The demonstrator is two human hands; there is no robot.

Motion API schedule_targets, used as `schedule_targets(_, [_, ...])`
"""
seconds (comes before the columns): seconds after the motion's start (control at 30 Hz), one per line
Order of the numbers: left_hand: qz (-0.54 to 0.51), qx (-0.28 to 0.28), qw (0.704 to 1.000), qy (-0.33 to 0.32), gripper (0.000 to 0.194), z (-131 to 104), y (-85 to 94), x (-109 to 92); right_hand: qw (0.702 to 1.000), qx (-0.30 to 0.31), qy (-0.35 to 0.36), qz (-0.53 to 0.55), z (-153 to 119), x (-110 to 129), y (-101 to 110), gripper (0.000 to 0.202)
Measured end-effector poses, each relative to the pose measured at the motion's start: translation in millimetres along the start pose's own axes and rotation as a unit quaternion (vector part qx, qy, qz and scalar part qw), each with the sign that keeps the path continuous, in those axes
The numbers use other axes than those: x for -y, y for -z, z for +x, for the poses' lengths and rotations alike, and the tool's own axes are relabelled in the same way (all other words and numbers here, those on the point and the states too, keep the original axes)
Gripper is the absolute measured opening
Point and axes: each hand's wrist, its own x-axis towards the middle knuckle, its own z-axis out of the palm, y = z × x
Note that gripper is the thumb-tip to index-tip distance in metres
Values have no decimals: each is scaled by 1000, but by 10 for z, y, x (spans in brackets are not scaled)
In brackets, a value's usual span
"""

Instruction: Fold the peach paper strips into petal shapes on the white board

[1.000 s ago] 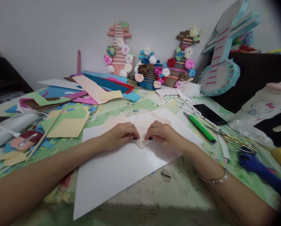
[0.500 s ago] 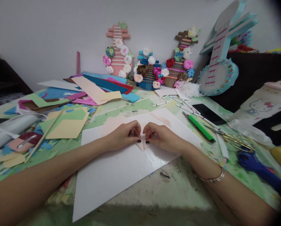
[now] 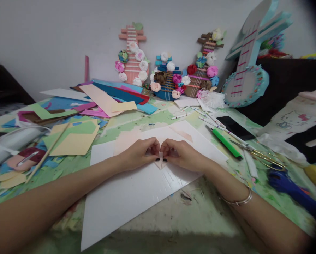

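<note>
Pink paper (image 3: 161,164) is pinched by left hand (image 3: 142,152) and right hand (image 3: 181,153), closer together than before.

green cutter (image 3: 227,144), black phone (image 3: 236,127), gold scissors (image 3: 250,149)

Head camera — forward, down across table (image 3: 205,211).

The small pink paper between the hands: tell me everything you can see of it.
The small pink paper is pale and looks thin, with a smooth, matte face. It is folded: crease lines run down to a point aimed at the wearer, and a narrow whitish part shows above, between the hands. The left hand and right hand pinch it from either side, hiding the rest. It sits over the white board; whether it touches the board is unclear.
</note>
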Motion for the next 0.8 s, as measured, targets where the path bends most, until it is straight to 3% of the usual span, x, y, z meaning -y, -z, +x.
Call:
schedule_targets(0.53, [-2,-8,1000,-1,13,-15,-21,13,999,0,17,-51,10,32,-4,15])
schedule_targets(0.8, [85,-31,994,-64,9,-22,-36,8,992,-2,63,-106,16,38,5,20])
